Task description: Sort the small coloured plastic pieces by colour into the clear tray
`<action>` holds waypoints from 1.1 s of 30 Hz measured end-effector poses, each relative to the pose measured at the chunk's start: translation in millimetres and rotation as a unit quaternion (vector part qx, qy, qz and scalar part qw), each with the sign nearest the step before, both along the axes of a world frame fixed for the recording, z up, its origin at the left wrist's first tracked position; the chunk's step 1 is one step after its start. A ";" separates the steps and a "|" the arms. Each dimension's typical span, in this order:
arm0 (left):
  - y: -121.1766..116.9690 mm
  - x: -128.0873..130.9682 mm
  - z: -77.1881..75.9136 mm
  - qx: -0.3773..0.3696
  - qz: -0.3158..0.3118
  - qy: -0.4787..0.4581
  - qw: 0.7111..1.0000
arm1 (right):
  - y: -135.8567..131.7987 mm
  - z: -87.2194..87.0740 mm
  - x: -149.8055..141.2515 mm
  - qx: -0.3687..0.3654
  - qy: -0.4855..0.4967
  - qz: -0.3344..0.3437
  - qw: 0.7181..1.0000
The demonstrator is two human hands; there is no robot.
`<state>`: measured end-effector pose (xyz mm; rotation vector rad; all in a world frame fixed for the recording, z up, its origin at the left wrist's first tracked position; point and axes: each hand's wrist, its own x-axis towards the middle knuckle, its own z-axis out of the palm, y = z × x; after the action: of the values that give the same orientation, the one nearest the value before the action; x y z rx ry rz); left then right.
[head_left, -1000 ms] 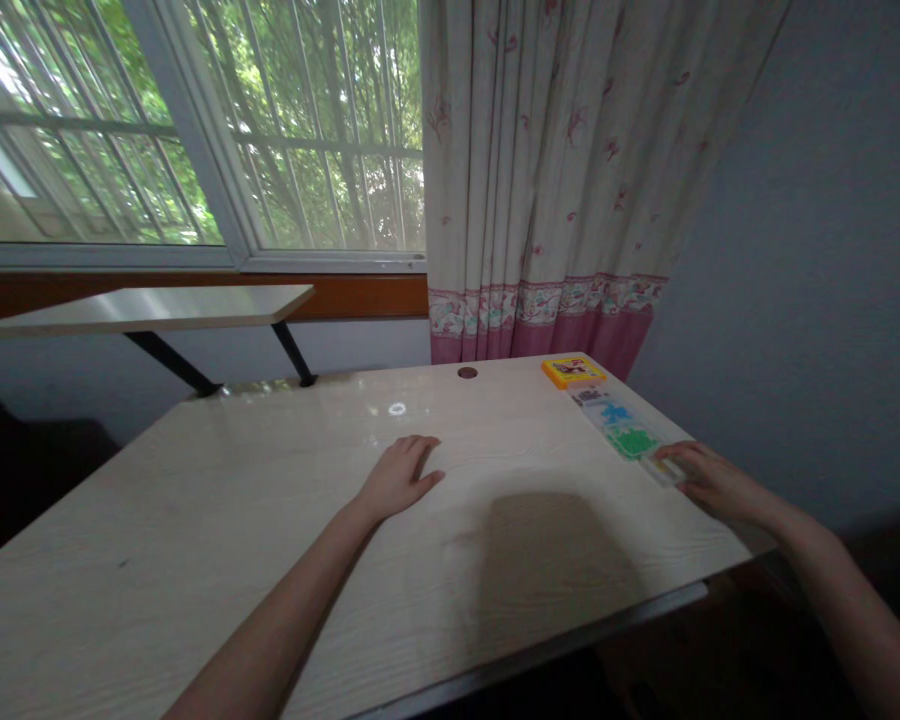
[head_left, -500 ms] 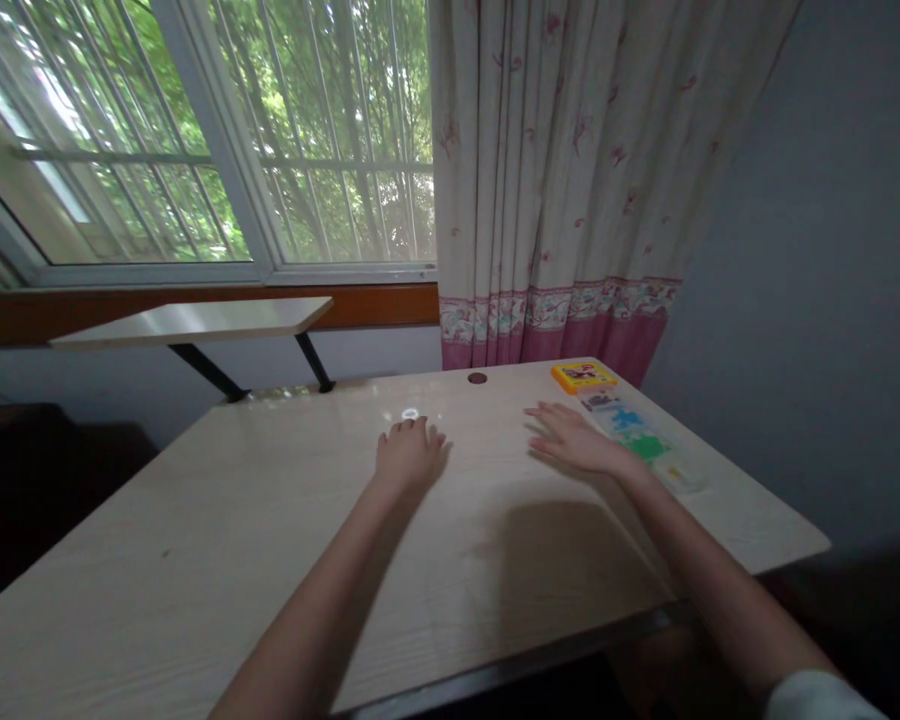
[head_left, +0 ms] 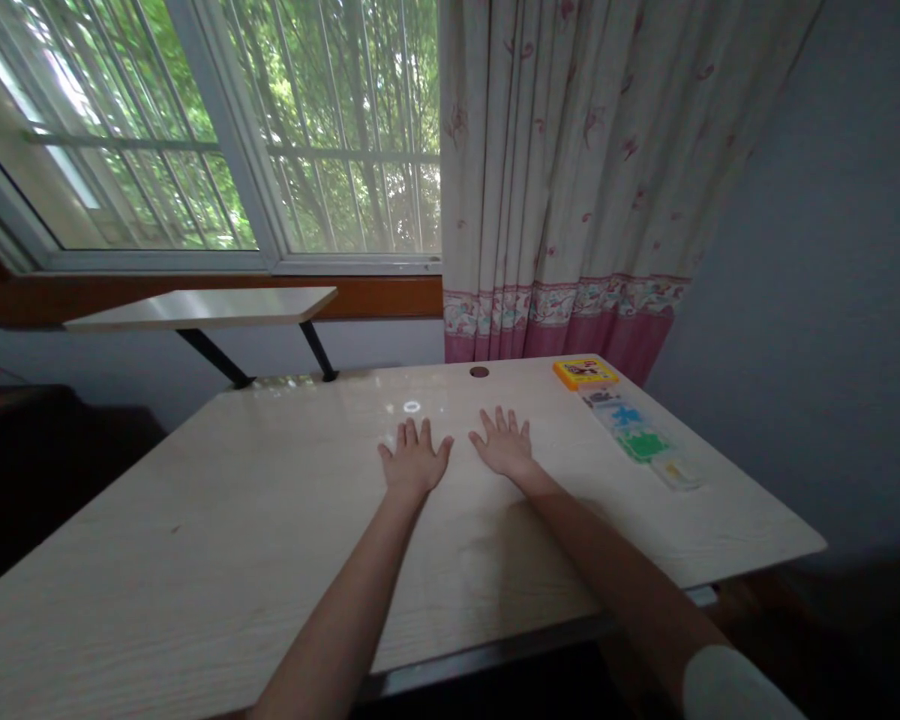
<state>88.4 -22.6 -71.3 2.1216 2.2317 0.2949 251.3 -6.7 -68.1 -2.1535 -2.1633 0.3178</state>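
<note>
My left hand (head_left: 415, 464) lies palm down with its fingers spread on the pale wooden desk (head_left: 270, 540). Just beyond its fingertips is a small white ring (head_left: 411, 407); whether it is an object or a light reflection I cannot tell. Beside it, my right hand (head_left: 504, 447) also rests flat, fingers apart and holding nothing. To the right of that hand, a row of clear plastic pieces runs along the desk: one with a blue shape (head_left: 624, 413), one with a green shape (head_left: 643, 444) and one with a small yellow mark (head_left: 676, 473). A yellow box (head_left: 585, 373) with a printed lid sits at the far end.
A raised shelf (head_left: 217, 308) on black supports stands at the desk's back left. A round cable hole (head_left: 479, 372) is near the back edge. Behind hang a floral curtain (head_left: 562, 180) and a barred window (head_left: 352, 130). The front edge (head_left: 495, 650) is close to me.
My right hand has moved left, away from the plastic pieces, and now lies flat near my left hand. The left hand's fingers have spread out. The view has shifted slightly.
</note>
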 end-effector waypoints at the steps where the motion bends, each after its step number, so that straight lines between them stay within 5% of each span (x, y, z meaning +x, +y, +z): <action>1: 1.3 -0.1 -0.2 0.000 0.000 0.001 1.000 | 0.2 -0.5 -0.1 0.005 0.002 0.000 1.000; 33: 11.4 -1.6 -2.5 0.007 0.003 0.007 1.000 | 4.4 -1.3 -4.6 0.021 0.016 -0.013 1.000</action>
<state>86.8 -11.2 -73.8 2.1302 2.2518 0.2987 246.7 -2.3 -69.4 -2.1376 -2.1037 0.3004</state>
